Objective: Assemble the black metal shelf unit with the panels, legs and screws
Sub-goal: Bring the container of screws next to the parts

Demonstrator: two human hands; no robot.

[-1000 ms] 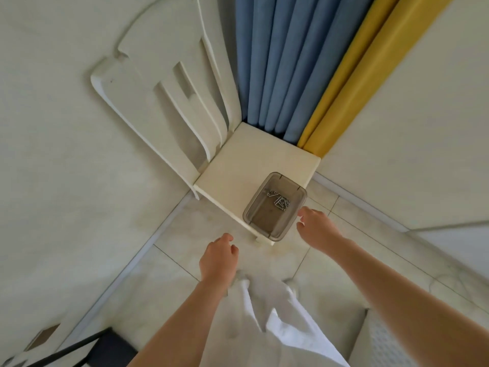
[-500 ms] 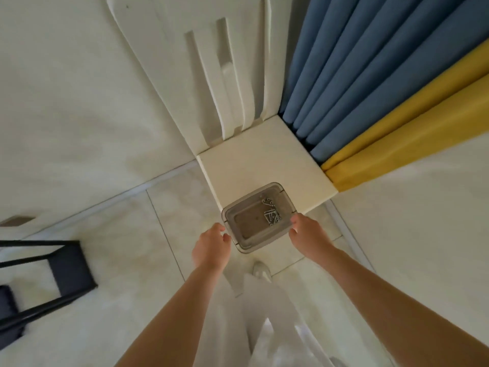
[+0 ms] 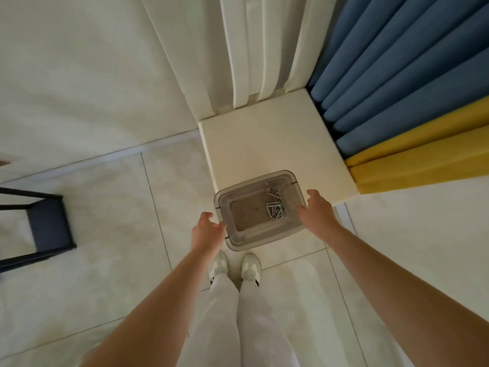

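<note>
A clear plastic box [image 3: 239, 235] with several silver screws [image 3: 275, 206] in its right half sits on the front edge of a cream chair seat [image 3: 264, 144], partly overhanging it. My left hand [image 3: 207, 231] is at the box's left end, fingertips touching the rim. At the right end my right hand [image 3: 317, 214] lies against the wall, thumb spread above it. Both hands' fingers are loosely curved and do not clasp the box. Part of the black metal shelf frame [image 3: 39, 229] stands on the floor at far left.
The chair's slatted back [image 3: 246, 49] leans against a white wall. Blue curtains [image 3: 397, 62] and yellow curtains [image 3: 423, 154] hang right of the seat. My white trousers and shoes [image 3: 235, 268] stand on the tiled floor below the box.
The view has closed in on the chair. Both hands moved forward from short of the box to its two ends. The box has stayed on the seat edge.
</note>
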